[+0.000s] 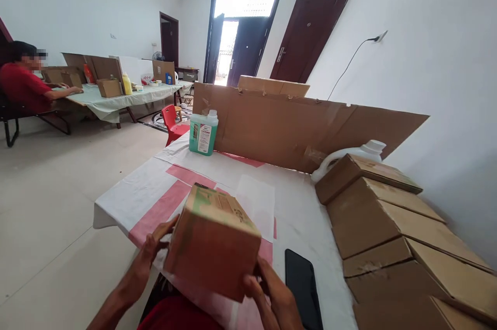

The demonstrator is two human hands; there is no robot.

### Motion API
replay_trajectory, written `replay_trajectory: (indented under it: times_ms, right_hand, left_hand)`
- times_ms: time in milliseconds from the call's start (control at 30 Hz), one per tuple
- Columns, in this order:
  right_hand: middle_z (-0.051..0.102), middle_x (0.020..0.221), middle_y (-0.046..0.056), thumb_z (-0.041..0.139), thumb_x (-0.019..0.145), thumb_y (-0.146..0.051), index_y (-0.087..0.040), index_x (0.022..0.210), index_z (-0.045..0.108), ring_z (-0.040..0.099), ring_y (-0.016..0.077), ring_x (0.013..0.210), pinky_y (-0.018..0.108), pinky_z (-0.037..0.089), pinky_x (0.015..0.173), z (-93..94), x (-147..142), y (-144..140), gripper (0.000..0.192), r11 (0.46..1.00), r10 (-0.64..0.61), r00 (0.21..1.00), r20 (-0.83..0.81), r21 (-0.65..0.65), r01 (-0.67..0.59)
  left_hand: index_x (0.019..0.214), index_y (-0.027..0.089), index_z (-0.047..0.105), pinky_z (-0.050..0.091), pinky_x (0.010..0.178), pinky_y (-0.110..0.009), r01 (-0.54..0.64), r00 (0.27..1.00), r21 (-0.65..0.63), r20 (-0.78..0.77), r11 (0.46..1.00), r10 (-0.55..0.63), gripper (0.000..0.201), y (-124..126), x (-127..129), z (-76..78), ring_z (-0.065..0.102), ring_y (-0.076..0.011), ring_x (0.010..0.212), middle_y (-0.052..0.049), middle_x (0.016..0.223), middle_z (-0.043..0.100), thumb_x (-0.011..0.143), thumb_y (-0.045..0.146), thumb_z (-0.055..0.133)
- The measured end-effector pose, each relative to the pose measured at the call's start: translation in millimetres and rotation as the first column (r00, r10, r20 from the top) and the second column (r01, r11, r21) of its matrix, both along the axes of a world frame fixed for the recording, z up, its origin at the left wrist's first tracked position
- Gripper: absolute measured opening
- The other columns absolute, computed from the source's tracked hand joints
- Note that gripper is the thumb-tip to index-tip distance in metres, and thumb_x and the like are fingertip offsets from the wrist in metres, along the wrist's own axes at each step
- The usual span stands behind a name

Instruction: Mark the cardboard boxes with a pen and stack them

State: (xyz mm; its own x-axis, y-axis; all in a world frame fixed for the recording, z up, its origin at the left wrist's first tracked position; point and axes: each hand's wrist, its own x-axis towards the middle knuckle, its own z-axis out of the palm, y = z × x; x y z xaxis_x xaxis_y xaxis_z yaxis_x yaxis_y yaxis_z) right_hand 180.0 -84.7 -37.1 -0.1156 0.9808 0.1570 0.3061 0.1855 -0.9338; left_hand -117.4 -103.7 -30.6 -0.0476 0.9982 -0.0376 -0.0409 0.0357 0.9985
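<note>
The person holds a small cardboard carton [213, 241] tilted above the near edge of the worktop [298, 206], the left hand [149, 252] at its nine o'clock side and the right hand [272, 296] under its five o'clock corner, fingers pressed on the faces. It looks light and stiff, yet its walls would likely dent; edges and corners seem the safest hold. A black phone [303, 286] lies at three o'clock, stacked brown boxes [392, 231] beyond, a green bottle [203, 133] at twelve.
</note>
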Motion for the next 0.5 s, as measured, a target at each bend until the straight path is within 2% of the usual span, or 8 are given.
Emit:
replay_trajectory:
  times_ms: [67,100,167,267,333,400,500]
  right_hand:
    - [0.067,0.135,0.009,0.053,0.098,-0.06,-0.033,0.147,0.058,0.068,0.0278,0.116,0.038,0.058,0.095,20.5,-12.8,29.6,0.056,0.998,0.051,0.999,-0.016,0.026,-0.051]
    - [0.061,0.143,0.008,0.049,0.099,-0.062,-0.034,0.151,0.053,0.061,0.0281,0.128,0.04,0.054,0.104,23.9,-21.2,44.1,0.059,0.997,0.071,0.997,-0.028,0.015,-0.07]
    - [0.051,0.154,0.007,0.043,0.1,-0.067,-0.036,0.158,0.043,0.048,0.0287,0.144,0.047,0.043,0.117,18.4,-39.7,69.9,0.066,0.993,0.102,0.992,-0.069,-0.052,-0.105]
    - [0.036,0.165,0.009,0.043,0.096,-0.074,-0.036,0.165,0.023,0.035,0.0304,0.153,0.053,0.031,0.124,-1.7,-65.7,98.5,0.082,0.978,0.127,0.98,-0.15,-0.146,-0.149]
    - [0.031,0.168,0.009,0.047,0.094,-0.075,-0.034,0.167,0.013,0.03,0.03,0.155,0.051,0.028,0.126,-8.5,-80.4,115.7,0.09,0.972,0.16,0.969,-0.189,-0.139,-0.188]
    - [0.031,0.168,0.01,0.05,0.094,-0.074,-0.033,0.168,0.01,0.03,0.03,0.155,0.05,0.03,0.125,-6.1,-95.5,138.0,0.093,0.964,0.21,0.954,-0.215,-0.119,-0.239]
    - [0.026,0.17,0.011,0.052,0.093,-0.074,-0.031,0.168,0.009,0.028,0.0314,0.156,0.051,0.029,0.125,4.9,-123.0,187.8,0.097,0.951,0.264,0.938,-0.226,-0.103,-0.292]
  left_hand:
    - [0.151,0.035,0.052,0.033,0.125,-0.053,-0.038,0.998,0.079,-0.05,0.996,0.042,0.075,20.1,-11.4,8.5,0.041,-0.0347,0.149,-0.004,0.161,0.048,0.095,0.079,0.03]
    - [0.152,0.033,0.052,0.032,0.125,-0.054,-0.072,0.995,0.103,-0.068,0.992,0.079,0.075,31.6,-13.5,8.8,0.042,-0.035,0.149,-0.006,0.16,0.05,0.095,0.079,0.033]
    - [0.152,0.03,0.051,0.036,0.12,-0.059,-0.127,0.989,0.083,-0.067,0.988,0.133,0.081,55.3,-10.8,3.1,0.043,-0.0369,0.148,-0.011,0.158,0.051,0.092,0.083,0.034]
    - [0.153,0.029,0.046,0.045,0.113,-0.059,-0.145,0.989,0.01,-0.025,0.989,0.146,0.082,88.3,0.9,-10.3,0.039,-0.037,0.151,-0.013,0.161,0.046,0.092,0.083,0.036]
    - [0.151,0.029,0.047,0.047,0.113,-0.056,-0.193,0.981,0.053,-0.005,0.98,0.193,0.078,110.1,3.9,-14.8,0.039,-0.0357,0.151,-0.013,0.161,0.045,0.093,0.08,0.041]
    - [0.146,0.026,0.051,0.049,0.113,-0.052,-0.284,0.958,0.13,0.007,0.95,0.285,0.077,136.4,-2.1,-13.8,0.044,-0.0345,0.147,-0.013,0.156,0.05,0.091,0.08,0.045]
    - [0.139,0.023,0.053,0.052,0.11,-0.048,-0.383,0.921,0.189,0.002,0.904,0.389,0.079,188.9,-25.0,-6.0,0.049,-0.0324,0.141,-0.013,0.151,0.054,0.088,0.083,0.048]
